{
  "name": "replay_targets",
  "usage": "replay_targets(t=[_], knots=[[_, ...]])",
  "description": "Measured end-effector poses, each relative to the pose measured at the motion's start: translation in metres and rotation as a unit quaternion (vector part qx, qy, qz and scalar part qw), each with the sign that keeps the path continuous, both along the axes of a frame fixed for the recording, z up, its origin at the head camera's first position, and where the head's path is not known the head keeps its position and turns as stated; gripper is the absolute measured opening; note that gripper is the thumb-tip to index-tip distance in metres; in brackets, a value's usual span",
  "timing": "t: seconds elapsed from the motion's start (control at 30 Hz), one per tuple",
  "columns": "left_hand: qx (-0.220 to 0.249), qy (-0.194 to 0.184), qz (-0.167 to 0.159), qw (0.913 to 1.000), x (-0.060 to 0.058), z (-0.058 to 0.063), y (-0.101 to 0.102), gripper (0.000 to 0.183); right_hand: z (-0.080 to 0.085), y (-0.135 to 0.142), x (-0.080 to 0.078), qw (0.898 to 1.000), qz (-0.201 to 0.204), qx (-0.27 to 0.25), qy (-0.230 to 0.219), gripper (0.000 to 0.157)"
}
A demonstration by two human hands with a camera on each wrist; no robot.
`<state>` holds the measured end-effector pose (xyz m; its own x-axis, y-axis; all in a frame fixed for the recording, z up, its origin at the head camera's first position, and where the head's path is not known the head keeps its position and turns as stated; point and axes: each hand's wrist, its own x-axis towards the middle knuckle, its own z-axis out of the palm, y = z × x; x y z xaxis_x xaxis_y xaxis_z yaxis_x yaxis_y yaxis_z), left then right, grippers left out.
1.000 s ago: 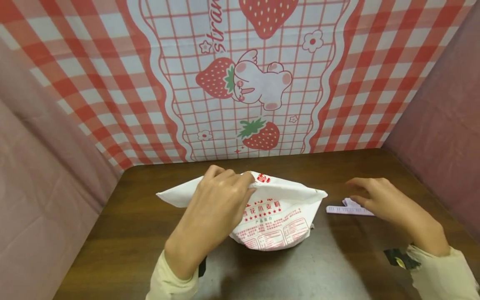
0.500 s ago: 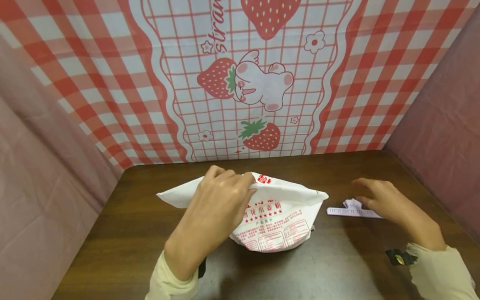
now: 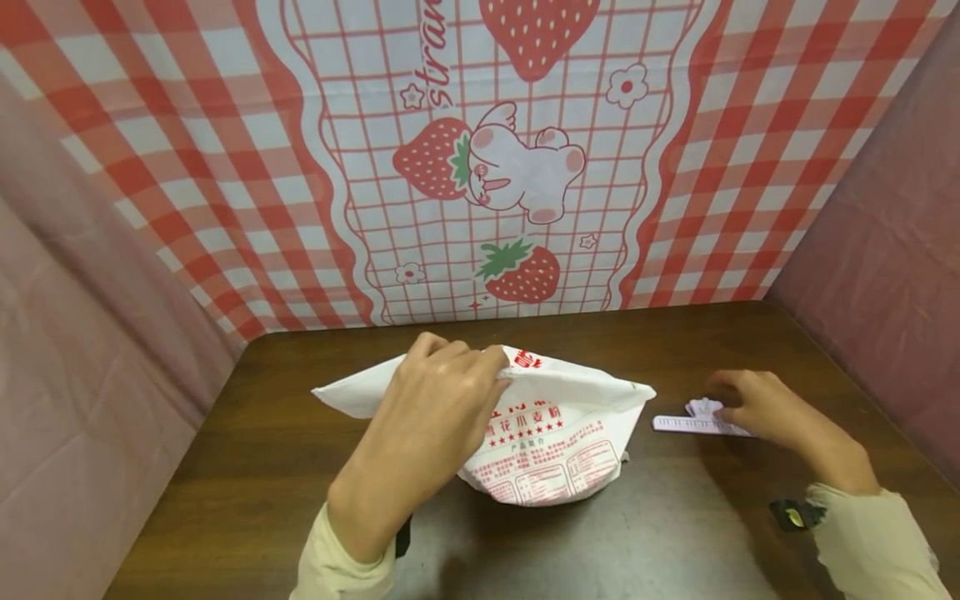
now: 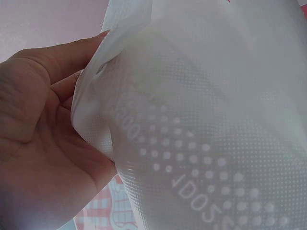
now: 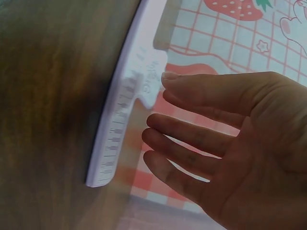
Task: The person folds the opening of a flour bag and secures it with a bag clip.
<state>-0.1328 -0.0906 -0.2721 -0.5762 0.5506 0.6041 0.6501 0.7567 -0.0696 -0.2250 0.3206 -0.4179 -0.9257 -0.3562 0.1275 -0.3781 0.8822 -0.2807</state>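
We pinch the top of the white, red-printed bag with our left hand. Our right hand, fingers apart, is by the long lilac, ruler-marked clip on the brown wooden table, right of the bag; contact is unclear.

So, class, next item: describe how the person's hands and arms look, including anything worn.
The left hand and right hand are ungloved, and no rings show on the fingers. Both sleeves are pale cream. A small black piece shows beside the left one, and a black fitting with a yellowish spot beside the right one.
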Motion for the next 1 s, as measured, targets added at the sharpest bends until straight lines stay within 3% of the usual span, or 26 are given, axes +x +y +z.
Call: replay_targets(t=[0.17, 0.53, 1.0], knots=[[-0.001, -0.002, 0.000, 1.0000, 0.000, 0.000, 0.000, 0.009, -0.005, 0.002, -0.002, 1.000, -0.010, 0.006, -0.011, 0.020], [-0.002, 0.005, 0.000, 1.0000, -0.001, 0.001, 0.001, 0.009, -0.011, 0.004, -0.004, 1.000, -0.017, 0.004, 0.004, 0.020], [-0.005, 0.007, 0.004, 1.0000, 0.000, 0.001, 0.000, 0.009, -0.009, 0.003, -0.002, 0.999, -0.030, 0.001, -0.022, 0.021]])
